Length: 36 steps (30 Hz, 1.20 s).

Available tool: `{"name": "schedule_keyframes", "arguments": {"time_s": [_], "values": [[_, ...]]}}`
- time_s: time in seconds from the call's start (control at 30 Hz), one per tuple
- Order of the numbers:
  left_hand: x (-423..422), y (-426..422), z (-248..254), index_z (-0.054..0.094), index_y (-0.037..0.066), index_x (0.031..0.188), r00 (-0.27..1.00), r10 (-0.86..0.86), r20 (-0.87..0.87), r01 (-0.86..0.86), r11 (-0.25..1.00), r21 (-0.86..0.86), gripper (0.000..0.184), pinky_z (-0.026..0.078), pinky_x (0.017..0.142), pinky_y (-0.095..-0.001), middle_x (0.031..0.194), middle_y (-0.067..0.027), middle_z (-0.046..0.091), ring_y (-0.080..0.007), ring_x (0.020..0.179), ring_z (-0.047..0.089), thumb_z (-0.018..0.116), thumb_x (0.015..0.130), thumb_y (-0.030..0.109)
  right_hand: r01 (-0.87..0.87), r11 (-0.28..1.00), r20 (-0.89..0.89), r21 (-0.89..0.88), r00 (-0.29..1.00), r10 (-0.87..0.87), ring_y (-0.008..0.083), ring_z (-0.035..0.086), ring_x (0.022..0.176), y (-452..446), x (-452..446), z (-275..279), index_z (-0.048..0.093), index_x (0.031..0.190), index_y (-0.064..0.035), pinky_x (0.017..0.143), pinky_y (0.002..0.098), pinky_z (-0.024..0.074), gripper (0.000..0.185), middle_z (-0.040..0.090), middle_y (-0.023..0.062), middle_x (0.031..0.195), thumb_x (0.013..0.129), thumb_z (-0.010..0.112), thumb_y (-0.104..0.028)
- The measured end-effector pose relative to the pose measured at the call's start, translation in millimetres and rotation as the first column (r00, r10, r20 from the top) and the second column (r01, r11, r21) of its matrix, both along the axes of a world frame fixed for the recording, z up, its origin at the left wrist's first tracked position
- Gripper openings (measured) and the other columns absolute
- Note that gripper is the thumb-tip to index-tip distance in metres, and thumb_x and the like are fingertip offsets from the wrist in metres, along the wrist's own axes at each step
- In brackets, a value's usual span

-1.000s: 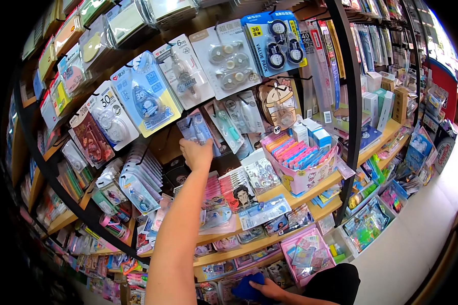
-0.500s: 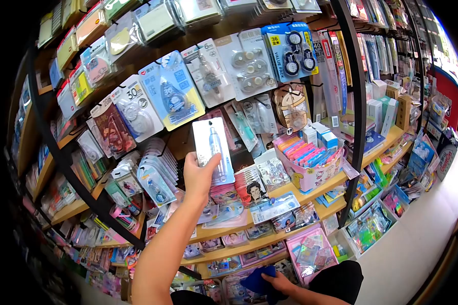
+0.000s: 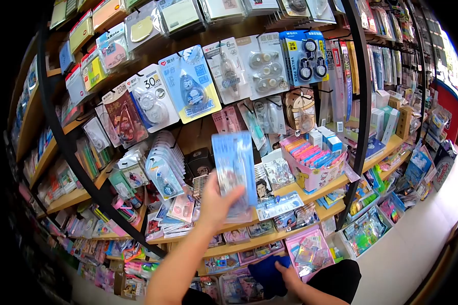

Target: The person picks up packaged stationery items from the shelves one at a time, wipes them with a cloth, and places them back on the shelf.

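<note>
A thin blue pack [image 3: 235,157] is held up in the left hand [image 3: 216,206]. It is pinched near its lower left side, with the thumb laid over the front and the fingers tucked behind, so the grip is closed on the pack. The pack is held upright in front of the shelves, below the hanging cards. It is blurred, so what is inside it cannot really be made out.

A dark blue cloth [image 3: 268,277] is held low down by the right hand [image 3: 288,272]. It is gripped at its right edge, and the hand is closed on it. A pink tray [image 3: 308,254] filled with small packs is seen just beside that hand.

Above the blue pack, a blue and yellow card [image 3: 188,84] is hung in a row. A white card marked 30m [image 3: 152,99] is hung to its left. A blue value pack [image 3: 305,58] is hung farther right. To the left of the raised hand, a row of clear packs [image 3: 166,162] is lined up. To the right, a pink tub [image 3: 315,170] is set on a wooden shelf [image 3: 315,195] and is filled with bright packets. A flat white and blue pack [image 3: 280,205] is laid near the shelf's front edge.
</note>
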<state>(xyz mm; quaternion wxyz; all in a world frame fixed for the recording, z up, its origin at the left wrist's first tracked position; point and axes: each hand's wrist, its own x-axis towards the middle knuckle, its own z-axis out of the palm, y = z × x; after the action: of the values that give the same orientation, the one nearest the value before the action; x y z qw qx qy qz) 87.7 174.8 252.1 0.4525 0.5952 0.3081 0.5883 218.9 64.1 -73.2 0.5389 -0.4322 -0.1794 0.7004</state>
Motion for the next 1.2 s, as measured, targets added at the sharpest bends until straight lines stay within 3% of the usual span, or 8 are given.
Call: {"name": "schedule_keyframes", "arguments": {"time_s": [0.23, 0.33, 0.4, 0.47, 0.6, 1.03, 1.13, 1.2], "values": [[-27, -96, -143, 0.048, 0.004, 0.101, 0.998, 0.07, 0.005, -0.063, 0.927, -0.37, 0.031, 0.047, 0.073, -0.0266, 0.087, -0.0003, 0.055, -0.0102, 0.08, 0.053, 0.065, 0.074, 0.001, 0.447, 0.834, -0.337, 0.323, 0.878, -0.34, 0.0219, 0.057, 0.095, -19, 19, 161, 0.048, 0.114, -0.0016, 0.083, 0.0352, 0.0462, 0.035, 0.056, 0.0123, 0.109, 0.092, 0.048, -0.029], [-21, -134, -198, 0.044, 0.004, 0.113, 0.991, 0.11, 0.076, -0.066, 0.898, -0.435, 0.034, 0.045, 0.081, -0.0322, 0.101, -0.0058, 0.055, -0.017, 0.09, 0.055, 0.058, 0.083, 0.015, 0.246, 0.955, -0.049, 0.167, 0.969, -0.241, 0.0181, 0.056, 0.095, -22, -2, 152, 0.05, 0.113, 0.0012, 0.084, 0.031, 0.0444, 0.034, 0.057, 0.0104, 0.108, 0.091, 0.048, -0.026], [-20, -145, -206, 0.042, 0.003, 0.12, 0.948, 0.147, 0.281, 0.027, 0.845, -0.534, 0.04, 0.044, 0.086, -0.0366, 0.11, -0.0087, 0.054, -0.0214, 0.098, 0.054, 0.051, 0.088, 0.026, -0.097, 0.891, 0.448, 0.443, 0.885, -0.126, 0.0154, 0.053, 0.097, -33, -27, 170, 0.051, 0.112, 0.0034, 0.087, 0.0282, 0.0415, 0.033, 0.057, 0.0079, 0.109, 0.091, 0.049, -0.022], [-26, -147, -195, 0.041, 0.004, 0.123, 0.793, 0.217, 0.57, 0.208, 0.782, -0.588, 0.045, 0.041, 0.09, -0.0392, 0.115, -0.0092, 0.053, -0.0235, 0.104, 0.052, 0.043, 0.092, 0.036, -0.093, 0.828, 0.229, 0.553, 0.972, -0.044, 0.0133, 0.051, 0.097, -32, -52, 159, 0.051, 0.114, 0.0022, 0.087, 0.0273, 0.0401, 0.031, 0.056, 0.0049, 0.108, 0.09, 0.05, -0.018], [-56, -137, -180, 0.036, 0.002, 0.128, 0.802, 0.042, 0.596, 0.201, 0.921, -0.335, 0.062, 0.038, 0.093, -0.0368, 0.122, -0.0109, 0.049, -0.0241, 0.108, 0.049, 0.031, 0.091, 0.051, -0.112, 0.958, 0.192, 0.266, 0.98, 0.061, 0.0116, 0.05, 0.097, -53, -72, 121, 0.053, 0.114, -0.0012, 0.086, 0.0251, 0.0392, 0.029, 0.056, 0.0038, 0.105, 0.09, 0.051, -0.018], [-53, -169, -215, 0.043, -0.002, 0.122, 0.959, 0.189, -0.21, -0.207, 0.976, -0.071, 0.075, 0.036, 0.093, -0.0364, 0.116, -0.0154, 0.052, -0.0247, 0.107, 0.049, 0.011, 0.089, 0.057, 0.094, 0.958, 0.244, 0.269, 0.956, -0.162, 0.0107, 0.05, 0.071, -37, -81, 173, 0.056, 0.089, -0.0019, 0.066, 0.0271, 0.0424, 0.014, 0.055, 0.0014, 0.08, 0.086, 0.057, -0.015], [-58, -166, -223, 0.036, -0.002, 0.129, 0.947, 0.19, -0.258, -0.216, 0.973, -0.076, 0.083, 0.036, 0.094, -0.0339, 0.12, -0.0155, 0.05, -0.0248, 0.11, 0.049, 0.016, 0.084, 0.065, 0.07, 0.76, 0.452, 0.646, 0.767, -0.455, 0.0159, 0.051, 0.078, -38, -93, 162, 0.055, 0.09, -0.0016, 0.069, 0.0281, 0.0421, 0.016, 0.052, 0.0073, 0.086, 0.078, 0.063, -0.007], [-60, -162, -235, 0.035, -0.002, 0.129, 0.962, 0.16, -0.221, -0.202, 0.962, -0.183, 0.084, 0.037, 0.093, -0.0338, 0.121, -0.0149, 0.05, -0.0243, 0.11, 0.049, 0.016, 0.084, 0.066, -0.255, 0.549, 0.59, 0.796, 0.528, -0.611, 0.0288, 0.046, 0.094, -45, -95, 155, 0.055, 0.104, -0.0039, 0.08, 0.0348, 0.0396, 0.039, 0.046, 0.0146, 0.099, 0.067, 0.068, -0.005]]}}
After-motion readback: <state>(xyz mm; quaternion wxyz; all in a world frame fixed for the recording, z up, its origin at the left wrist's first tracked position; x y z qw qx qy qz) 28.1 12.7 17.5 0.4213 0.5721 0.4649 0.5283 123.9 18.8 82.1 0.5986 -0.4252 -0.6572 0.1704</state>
